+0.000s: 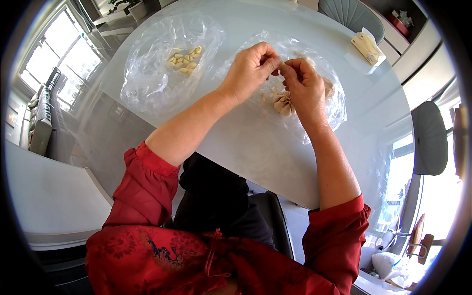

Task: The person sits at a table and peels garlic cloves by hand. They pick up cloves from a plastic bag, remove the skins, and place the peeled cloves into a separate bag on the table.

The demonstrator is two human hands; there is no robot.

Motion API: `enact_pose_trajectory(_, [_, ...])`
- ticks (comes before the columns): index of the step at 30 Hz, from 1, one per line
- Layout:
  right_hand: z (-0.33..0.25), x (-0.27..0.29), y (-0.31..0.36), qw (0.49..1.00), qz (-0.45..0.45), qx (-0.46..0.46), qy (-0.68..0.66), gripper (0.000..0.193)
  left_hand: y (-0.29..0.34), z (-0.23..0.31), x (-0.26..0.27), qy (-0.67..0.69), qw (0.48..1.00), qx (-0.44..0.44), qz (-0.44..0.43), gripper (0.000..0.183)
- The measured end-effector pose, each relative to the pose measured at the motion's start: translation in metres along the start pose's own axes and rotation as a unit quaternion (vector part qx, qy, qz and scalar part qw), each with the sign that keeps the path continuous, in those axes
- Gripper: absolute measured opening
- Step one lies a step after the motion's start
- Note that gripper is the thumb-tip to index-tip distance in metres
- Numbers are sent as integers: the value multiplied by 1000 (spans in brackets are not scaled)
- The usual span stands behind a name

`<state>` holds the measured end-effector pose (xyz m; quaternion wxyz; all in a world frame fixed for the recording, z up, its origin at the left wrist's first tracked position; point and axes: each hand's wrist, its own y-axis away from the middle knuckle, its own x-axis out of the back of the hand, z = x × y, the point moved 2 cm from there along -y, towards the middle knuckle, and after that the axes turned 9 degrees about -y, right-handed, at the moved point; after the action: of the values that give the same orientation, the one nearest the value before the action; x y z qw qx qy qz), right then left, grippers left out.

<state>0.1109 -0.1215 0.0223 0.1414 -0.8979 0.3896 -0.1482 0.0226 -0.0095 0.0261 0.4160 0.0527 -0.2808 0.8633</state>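
Note:
My left hand [252, 68] and my right hand [307, 93] meet fingertip to fingertip over the right-hand plastic bag. Between them they pinch a small pale garlic clove [281, 65], mostly covered by the fingers. Below the fingertips, a garlic bulb [284, 105] with its cloves partly spread lies on the clear plastic bag [336, 107], among scraps of papery skin. More garlic [328, 88] shows just beyond my right hand, partly hidden by it. To the left, several peeled garlic cloves [183, 62] sit in a loose pile on another clear plastic bag [147, 81].
Both bags rest on a pale, glossy table [250, 142] with a rounded far edge. A tissue pack [368, 47] lies at the far right. A grey chair [351, 17] stands behind the table, and another grey chair [430, 137] is at the right.

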Motion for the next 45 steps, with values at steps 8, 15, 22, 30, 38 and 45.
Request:
enact_pose_trajectory(8, [-5, 9, -3, 990, -52, -84, -102, 14, 1, 1, 4, 93, 990, 44, -92, 12])
enact_pose_trajectory(15, [6, 10, -5, 955, -79, -173, -225, 18, 0, -3, 5, 102, 987, 63, -108, 13])
enact_pose_trajectory(22, [-2, 5, -3, 984, -47, -126, -120, 20, -2, -6, 4, 93, 991, 74, -67, 13])
enact_pose_trajectory(30, [8, 8, -2, 952, -62, -170, -248, 20, -1, -7, 0, 117, 990, 52, -68, 15])
enact_pose_trajectory(38, [9, 10, -4, 944, -81, -171, -270, 22, -3, -9, 3, 103, 991, 48, -70, 14])
enact_pose_trajectory(45, [6, 9, -3, 952, -72, -161, -252, 23, -3, -7, 3, 92, 993, 42, -52, 12])
